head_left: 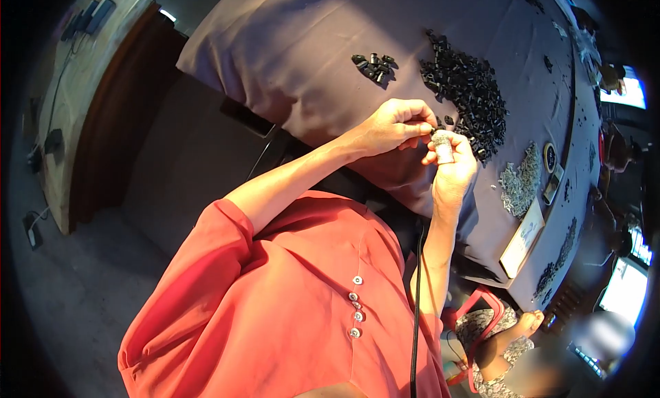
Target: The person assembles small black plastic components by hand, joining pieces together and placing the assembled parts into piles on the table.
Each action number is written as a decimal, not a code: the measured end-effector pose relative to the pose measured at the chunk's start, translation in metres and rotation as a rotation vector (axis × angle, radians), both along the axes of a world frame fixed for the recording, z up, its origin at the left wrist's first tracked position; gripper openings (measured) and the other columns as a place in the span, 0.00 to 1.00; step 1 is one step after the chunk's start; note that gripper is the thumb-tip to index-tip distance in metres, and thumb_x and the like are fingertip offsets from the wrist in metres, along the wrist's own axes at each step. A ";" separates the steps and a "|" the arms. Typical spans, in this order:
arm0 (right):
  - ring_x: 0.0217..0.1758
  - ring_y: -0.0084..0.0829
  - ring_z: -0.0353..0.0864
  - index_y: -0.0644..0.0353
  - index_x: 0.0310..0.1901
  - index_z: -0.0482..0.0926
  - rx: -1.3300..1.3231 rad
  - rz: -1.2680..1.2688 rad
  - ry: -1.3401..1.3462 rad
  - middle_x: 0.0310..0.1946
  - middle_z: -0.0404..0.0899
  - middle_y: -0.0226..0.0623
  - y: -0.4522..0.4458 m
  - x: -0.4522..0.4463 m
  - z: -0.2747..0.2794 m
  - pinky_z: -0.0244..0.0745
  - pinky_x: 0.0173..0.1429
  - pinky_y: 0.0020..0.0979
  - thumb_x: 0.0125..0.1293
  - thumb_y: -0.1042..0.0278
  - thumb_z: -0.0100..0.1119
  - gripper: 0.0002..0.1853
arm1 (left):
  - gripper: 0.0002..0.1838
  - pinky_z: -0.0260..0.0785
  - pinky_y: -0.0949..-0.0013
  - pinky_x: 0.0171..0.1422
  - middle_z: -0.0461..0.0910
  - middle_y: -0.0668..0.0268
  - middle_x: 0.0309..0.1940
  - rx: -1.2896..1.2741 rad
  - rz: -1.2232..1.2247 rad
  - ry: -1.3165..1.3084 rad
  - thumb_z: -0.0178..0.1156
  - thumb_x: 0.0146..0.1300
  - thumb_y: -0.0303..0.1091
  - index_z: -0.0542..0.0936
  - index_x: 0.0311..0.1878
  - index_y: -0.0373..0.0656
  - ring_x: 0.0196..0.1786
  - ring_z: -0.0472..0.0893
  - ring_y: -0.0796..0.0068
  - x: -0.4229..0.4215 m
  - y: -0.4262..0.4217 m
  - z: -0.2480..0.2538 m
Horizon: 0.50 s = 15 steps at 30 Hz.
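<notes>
My left hand (pixel 404 125) reaches in above the table, its thumb and fingertips pinched on a small black piece (pixel 434 130). My right hand (pixel 454 167) is closed right beside it, fingertips against the same spot. A whitish wrapping (pixel 443 148), perhaps tape, covers one digit of the right hand. Whether the right fingers also grip a part is hidden. Just beyond the hands spreads a large pile of small black cylindrical parts (pixel 471 88). A smaller group of such black parts (pixel 375 68) lies further left on the grey cloth (pixel 309 54).
Right of my hands lie a heap of small clear pieces (pixel 521 178), a roll of tape (pixel 550 157) and a white card or box (pixel 522 238). More dark parts (pixel 557 260) are at the right. Another person's hand (pixel 531 322) shows at lower right. A wooden table (pixel 103 68) stands left.
</notes>
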State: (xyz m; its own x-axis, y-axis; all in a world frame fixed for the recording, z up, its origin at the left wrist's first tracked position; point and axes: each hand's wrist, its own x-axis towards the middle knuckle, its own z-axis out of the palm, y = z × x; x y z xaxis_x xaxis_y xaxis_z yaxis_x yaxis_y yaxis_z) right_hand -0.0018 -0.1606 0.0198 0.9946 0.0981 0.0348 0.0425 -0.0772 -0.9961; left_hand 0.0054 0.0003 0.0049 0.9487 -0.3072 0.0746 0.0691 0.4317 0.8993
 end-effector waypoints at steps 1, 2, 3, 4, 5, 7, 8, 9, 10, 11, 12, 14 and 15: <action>0.22 0.21 0.74 0.67 0.37 0.74 0.021 -0.002 0.011 0.27 0.76 0.37 0.001 0.001 0.001 0.74 0.27 0.21 0.63 0.79 0.51 0.03 | 0.06 0.62 0.82 0.28 0.75 0.72 0.25 0.015 -0.004 0.008 0.53 0.64 0.31 0.76 0.38 0.39 0.23 0.69 0.88 0.000 0.000 0.000; 0.23 0.21 0.74 0.67 0.37 0.74 0.080 0.019 0.022 0.27 0.76 0.37 0.000 0.003 0.000 0.74 0.26 0.21 0.62 0.80 0.51 0.03 | 0.06 0.62 0.82 0.28 0.75 0.72 0.25 0.007 -0.012 0.008 0.53 0.64 0.31 0.76 0.38 0.39 0.23 0.69 0.88 0.001 0.000 -0.001; 0.23 0.21 0.74 0.67 0.36 0.74 0.099 0.012 0.026 0.27 0.76 0.37 0.001 0.004 0.000 0.74 0.26 0.21 0.62 0.80 0.51 0.03 | 0.06 0.62 0.82 0.28 0.75 0.72 0.26 -0.002 -0.020 0.009 0.53 0.64 0.31 0.76 0.38 0.39 0.24 0.69 0.88 0.001 0.001 -0.001; 0.24 0.21 0.75 0.67 0.36 0.74 0.117 0.005 0.033 0.27 0.76 0.37 0.002 0.005 -0.001 0.74 0.25 0.20 0.62 0.80 0.51 0.03 | 0.06 0.62 0.82 0.28 0.75 0.72 0.26 -0.012 -0.029 0.013 0.53 0.65 0.32 0.76 0.38 0.39 0.24 0.68 0.88 0.001 0.001 -0.002; 0.26 0.22 0.75 0.67 0.36 0.74 0.123 0.022 0.043 0.28 0.76 0.36 0.003 0.006 -0.001 0.73 0.25 0.20 0.62 0.79 0.52 0.03 | 0.07 0.62 0.83 0.28 0.75 0.72 0.26 -0.011 -0.031 -0.001 0.53 0.65 0.32 0.76 0.38 0.40 0.24 0.68 0.88 0.001 0.002 -0.002; 0.25 0.22 0.76 0.67 0.37 0.73 0.158 0.040 0.096 0.28 0.76 0.36 0.004 0.008 -0.002 0.73 0.24 0.20 0.61 0.79 0.52 0.03 | 0.07 0.61 0.83 0.28 0.75 0.72 0.26 -0.023 -0.046 0.009 0.53 0.65 0.32 0.76 0.38 0.40 0.24 0.68 0.89 0.001 0.004 -0.001; 0.25 0.22 0.76 0.67 0.37 0.73 0.175 0.047 0.119 0.28 0.76 0.36 0.003 0.010 -0.002 0.73 0.24 0.20 0.61 0.79 0.53 0.03 | 0.07 0.61 0.83 0.28 0.75 0.72 0.26 -0.030 -0.056 0.010 0.53 0.65 0.32 0.76 0.38 0.40 0.24 0.68 0.89 0.001 0.005 -0.001; 0.25 0.23 0.76 0.66 0.37 0.73 0.210 0.063 0.169 0.28 0.77 0.37 0.002 0.012 -0.002 0.73 0.24 0.20 0.61 0.79 0.53 0.04 | 0.07 0.61 0.83 0.28 0.75 0.73 0.26 -0.047 -0.077 0.010 0.53 0.65 0.32 0.76 0.39 0.40 0.24 0.68 0.89 0.002 0.005 -0.003; 0.24 0.22 0.76 0.65 0.37 0.72 0.206 0.061 0.167 0.27 0.76 0.36 0.002 0.012 -0.002 0.72 0.23 0.20 0.61 0.78 0.53 0.03 | 0.07 0.61 0.83 0.28 0.76 0.72 0.26 -0.061 -0.083 0.017 0.53 0.65 0.32 0.76 0.39 0.40 0.24 0.68 0.89 0.003 0.005 -0.004; 0.23 0.22 0.75 0.65 0.36 0.72 0.203 0.056 0.164 0.27 0.76 0.36 0.002 0.010 -0.001 0.71 0.23 0.20 0.61 0.77 0.53 0.03 | 0.06 0.61 0.83 0.28 0.76 0.72 0.26 -0.075 -0.091 0.024 0.53 0.65 0.32 0.76 0.39 0.40 0.24 0.68 0.89 0.003 0.004 -0.005; 0.23 0.21 0.74 0.64 0.36 0.72 0.200 0.052 0.161 0.26 0.75 0.35 0.003 0.009 0.001 0.70 0.22 0.20 0.62 0.76 0.54 0.03 | 0.06 0.61 0.83 0.27 0.76 0.71 0.27 -0.088 -0.100 0.031 0.53 0.65 0.32 0.75 0.39 0.40 0.24 0.68 0.88 0.003 0.004 -0.005; 0.21 0.20 0.71 0.62 0.35 0.72 0.354 0.005 0.144 0.25 0.74 0.34 -0.004 0.006 -0.001 0.68 0.21 0.19 0.63 0.74 0.53 0.02 | 0.05 0.61 0.83 0.27 0.76 0.70 0.27 -0.152 -0.092 0.061 0.53 0.65 0.31 0.75 0.38 0.40 0.24 0.69 0.88 0.003 0.004 -0.005; 0.20 0.19 0.69 0.62 0.35 0.72 0.431 -0.018 0.134 0.24 0.73 0.33 -0.007 0.005 -0.001 0.66 0.21 0.19 0.63 0.73 0.53 0.03 | 0.05 0.61 0.83 0.27 0.76 0.70 0.27 -0.184 -0.088 0.077 0.52 0.65 0.31 0.75 0.38 0.40 0.25 0.69 0.88 0.003 0.005 -0.004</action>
